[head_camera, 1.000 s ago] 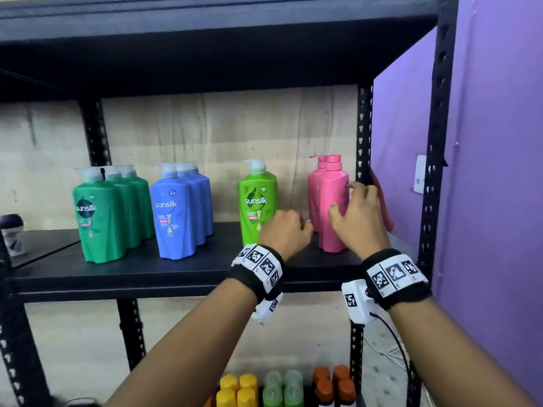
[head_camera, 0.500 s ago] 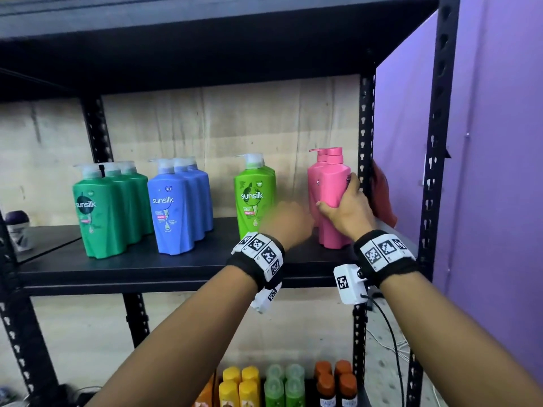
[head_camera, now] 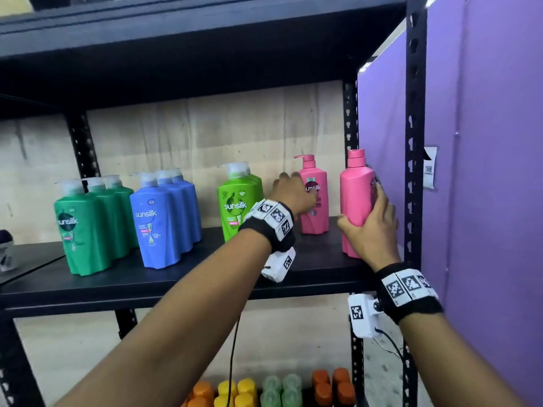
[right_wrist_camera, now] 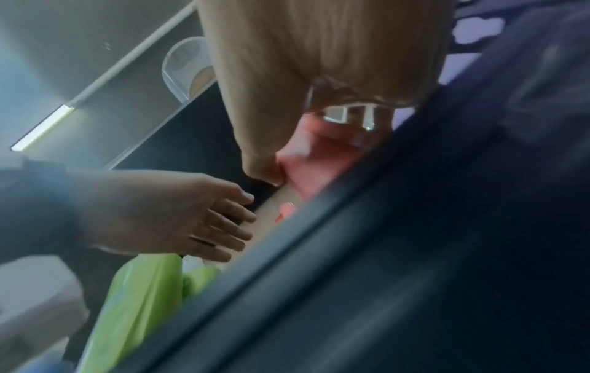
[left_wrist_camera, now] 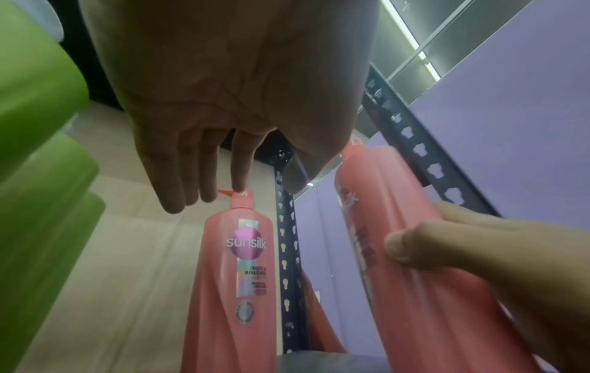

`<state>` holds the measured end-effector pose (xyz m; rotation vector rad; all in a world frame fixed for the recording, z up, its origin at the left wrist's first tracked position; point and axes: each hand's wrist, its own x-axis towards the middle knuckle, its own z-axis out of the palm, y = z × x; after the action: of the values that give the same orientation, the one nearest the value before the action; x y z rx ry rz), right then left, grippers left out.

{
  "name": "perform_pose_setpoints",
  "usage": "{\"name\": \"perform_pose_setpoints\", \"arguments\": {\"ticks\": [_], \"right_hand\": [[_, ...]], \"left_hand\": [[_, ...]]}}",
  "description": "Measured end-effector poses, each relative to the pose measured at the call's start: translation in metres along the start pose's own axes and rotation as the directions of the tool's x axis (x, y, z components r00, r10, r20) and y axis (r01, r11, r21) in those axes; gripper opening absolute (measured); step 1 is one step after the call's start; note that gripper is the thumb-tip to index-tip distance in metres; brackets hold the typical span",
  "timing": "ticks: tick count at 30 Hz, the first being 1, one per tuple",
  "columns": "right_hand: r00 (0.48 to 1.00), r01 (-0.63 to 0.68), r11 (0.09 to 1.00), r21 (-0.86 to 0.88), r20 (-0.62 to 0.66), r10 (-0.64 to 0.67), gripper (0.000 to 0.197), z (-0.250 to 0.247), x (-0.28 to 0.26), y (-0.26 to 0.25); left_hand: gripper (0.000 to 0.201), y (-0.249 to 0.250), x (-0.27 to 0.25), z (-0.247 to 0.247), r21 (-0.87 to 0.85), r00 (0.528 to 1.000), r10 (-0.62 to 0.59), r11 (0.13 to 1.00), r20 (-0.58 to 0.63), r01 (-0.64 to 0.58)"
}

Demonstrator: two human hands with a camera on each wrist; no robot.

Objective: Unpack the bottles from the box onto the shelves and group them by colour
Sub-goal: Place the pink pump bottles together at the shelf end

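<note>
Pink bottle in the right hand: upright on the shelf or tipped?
Roughly upright. The front pink bottle stands at the shelf edge with its pump top up, held in the right hand. Whether its base sits flat: cannot tell.

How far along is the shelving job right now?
Done: dark green bottles, blue bottles and light green bottles stand grouped. In hand: right hand grips one pink bottle; left hand, fingers straight, reaches toward the other pink bottle. Left: closing the pinks' gap; the box is out of view.

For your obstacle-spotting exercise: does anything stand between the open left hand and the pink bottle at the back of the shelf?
Nothing visible does. The left hand, fingers straight, reaches towards the rear pink bottle through open space. The right hand grips the front pink bottle, off to the side.
</note>
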<state>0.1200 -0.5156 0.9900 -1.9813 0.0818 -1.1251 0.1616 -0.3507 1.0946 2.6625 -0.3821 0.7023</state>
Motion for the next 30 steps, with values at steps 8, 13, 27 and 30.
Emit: {"name": "perform_pose_setpoints", "arguments": {"ticks": [8, 13, 27, 30], "right_hand": [[1.0, 0.018, 0.996, 0.09, -0.004, -0.018, 0.096, 0.002, -0.011, 0.017], [1.0, -0.021, 0.999, 0.032, 0.007, 0.021, 0.096, 0.002, -0.013, 0.019], [0.999, -0.044, 0.996, -0.072, -0.024, 0.043, 0.093, 0.005, -0.015, 0.019], [0.999, -0.049, 0.995, -0.09, -0.028, 0.046, 0.093, 0.006, -0.016, 0.017]], "left_hand": [[0.074, 0.004, 0.048, 0.027, -0.196, 0.954, -0.273, 0.936, 0.121, 0.292], [0.091, 0.0, 0.073, 0.046, -0.327, 0.933, -0.312, 0.875, 0.181, 0.356], [0.084, -0.009, 0.103, 0.067, -0.499, 0.968, -0.178, 0.832, 0.175, 0.243], [0.081, -0.012, 0.101, 0.067, -0.482, 0.976, -0.141, 0.852, 0.169, 0.206]]}}
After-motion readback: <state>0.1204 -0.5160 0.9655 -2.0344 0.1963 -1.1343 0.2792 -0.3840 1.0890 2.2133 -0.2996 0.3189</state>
